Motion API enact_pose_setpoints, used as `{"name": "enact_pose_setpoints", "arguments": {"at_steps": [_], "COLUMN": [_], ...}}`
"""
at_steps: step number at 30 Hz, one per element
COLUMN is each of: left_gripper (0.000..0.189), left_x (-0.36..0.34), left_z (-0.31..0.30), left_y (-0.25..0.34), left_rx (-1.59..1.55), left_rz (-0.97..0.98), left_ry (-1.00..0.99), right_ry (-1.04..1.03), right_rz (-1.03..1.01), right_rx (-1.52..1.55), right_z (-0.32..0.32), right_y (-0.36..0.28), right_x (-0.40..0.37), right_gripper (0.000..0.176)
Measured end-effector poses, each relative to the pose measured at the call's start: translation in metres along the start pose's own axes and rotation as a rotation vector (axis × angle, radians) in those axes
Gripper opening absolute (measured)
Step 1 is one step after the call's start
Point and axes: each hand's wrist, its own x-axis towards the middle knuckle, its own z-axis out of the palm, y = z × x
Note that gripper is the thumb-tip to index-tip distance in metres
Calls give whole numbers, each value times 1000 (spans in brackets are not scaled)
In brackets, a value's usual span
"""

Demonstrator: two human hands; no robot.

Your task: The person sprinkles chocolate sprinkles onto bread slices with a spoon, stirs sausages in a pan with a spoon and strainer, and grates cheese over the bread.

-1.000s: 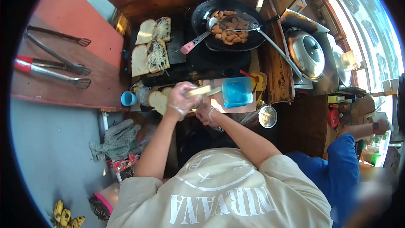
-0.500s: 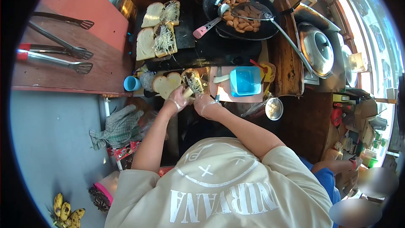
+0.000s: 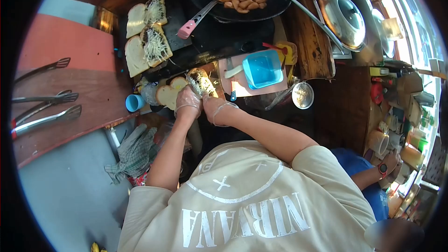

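My left hand, in a clear plastic glove, is closed at the near left edge of a bread slice. That slice carries a dark spread and pale shreds that look like grated cheese. Close beside it, my right hand, also gloved, has its fingers bent in at the slice's near right edge. What the fingers hold is hidden behind the hands. A plain bread slice lies just left of the topped one.
Topped bread slices lie on the black griddle beside plain ones. A wok holds brown pieces, a ladle and a strainer. A blue container sits on a pink board. Tongs lie left; another person's arm is at right.
The view has turned, moving the griddle and wok left and up. My hands are closer together over the topped slice; the pale piece that showed in my left hand is now hidden.
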Motion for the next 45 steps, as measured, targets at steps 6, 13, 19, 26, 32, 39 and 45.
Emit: {"name": "enact_pose_setpoints", "arguments": {"at_steps": [6, 13, 19, 26, 32, 39, 45], "left_gripper": [39, 30, 30, 39, 42, 41, 37], "left_x": [19, 54, 64, 66, 26, -4, 8], "left_z": [-3, -1, -8, -21, -43, -63, -48], "left_y": [-7, -23, -32, -39, -37, -48, -43], "left_rx": [80, 111, 175, 309, 217, -587, -871], "left_rz": [-13, 93, 109, 36, 5, 84, 35], "left_ry": [-76, -83, -38, 19, -18, -251, -705], "right_ry": [-18, 14, -121, -99, 21, -40, -53], "right_rz": [-58, -236, -517, -335, -90, -16, -22], "right_rx": [-52, -279, -946, -729, -165, -39, -155], "right_z": [7, 61, 40, 51, 76, 38, -8], "right_y": [0, 34, 14, 22, 34, 17, -5], "right_x": [4, 31, 15, 8, 25, 34, 13], "right_gripper": [58, 56, 41, 44, 45, 36, 44]}}
